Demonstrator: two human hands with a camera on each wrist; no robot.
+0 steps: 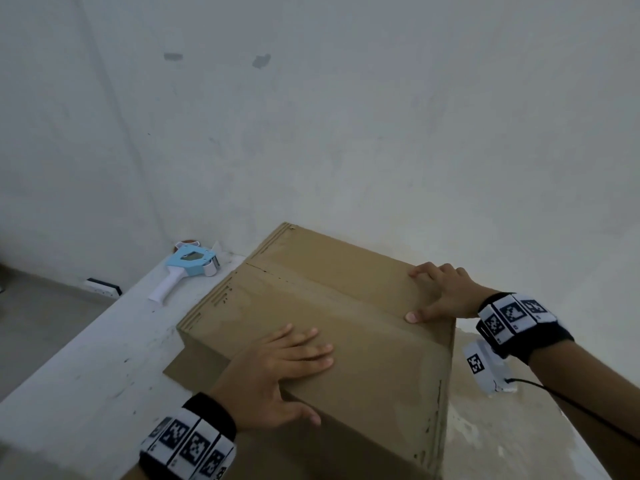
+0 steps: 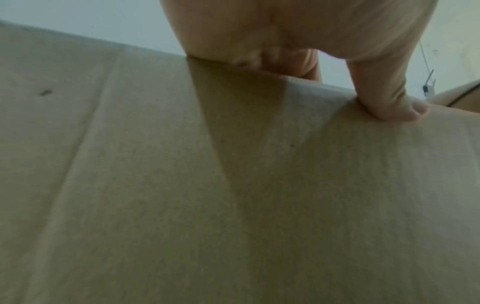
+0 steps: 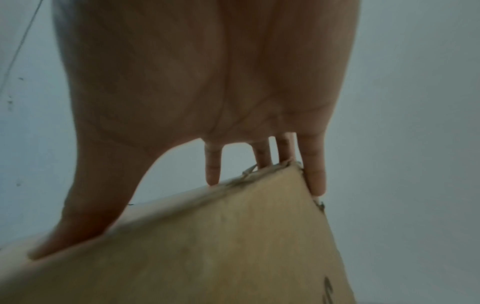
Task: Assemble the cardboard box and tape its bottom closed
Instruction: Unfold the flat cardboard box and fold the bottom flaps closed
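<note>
A brown cardboard box [image 1: 346, 306] stands on the white ledge [image 1: 86, 358] with its flaps folded flat on top; a seam runs across the top. My left hand [image 1: 287, 358] lies flat on the near flap, fingers straight, thumb down the front face. At the box's right edge my right hand [image 1: 436, 292] presses on top with spread fingers, thumb along the seam. In the left wrist view the thumb [image 2: 389, 102] presses the cardboard [image 2: 233, 185]. The right wrist view shows fingertips [image 3: 213, 172] on the box's edge [image 3: 207, 246]. A blue and white tape dispenser [image 1: 188, 268] lies left of the box.
A white wall [image 1: 346, 116] rises right behind the box and ledge. The ledge drops to a grey floor [image 1: 34, 323] on the left. A small white tagged device [image 1: 491, 368] with a black cable sits on the ledge right of the box.
</note>
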